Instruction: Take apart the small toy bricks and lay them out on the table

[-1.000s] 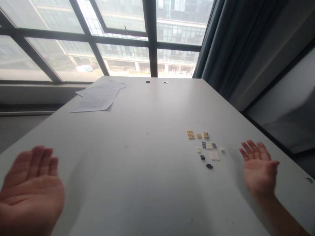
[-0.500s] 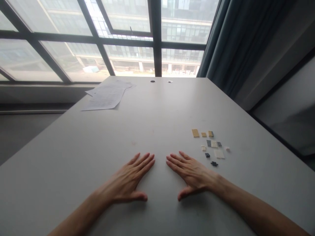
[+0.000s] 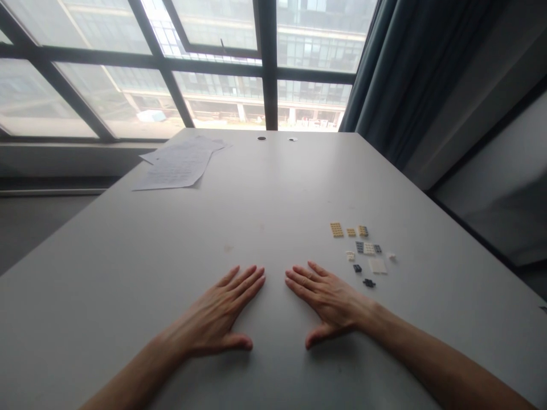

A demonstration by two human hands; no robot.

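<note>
My left hand (image 3: 224, 310) lies palm down on the white table (image 3: 171, 245), fingers stretched toward the middle and thumb apart. My right hand (image 3: 322, 302) mirrors it, also flat with nothing in it. Beyond and to the right of my right hand lie small building-block pieces: a yellow plate (image 3: 337, 229), a smaller yellow piece (image 3: 351, 232), a yellow and grey piece (image 3: 363, 230), grey and cream studded plates (image 3: 368, 248), a cream piece (image 3: 350, 256), a dark block (image 3: 357, 268), a smooth pale tile (image 3: 378, 266), a small whitish piece (image 3: 392, 257) and a black piece (image 3: 369, 282) nearest the hand.
Printed paper sheets (image 3: 173, 168) lie at the table's far left edge. Two cable holes are near the far edge, one a dark round hole (image 3: 261, 138). Behind stand large framed windows (image 3: 226, 97), with a dark curtain (image 3: 384, 85) on the right.
The whole view has shifted slightly, so everything appears a little further left and up. Both hands stay flat in the same place on the table, and the pieces have not moved.
</note>
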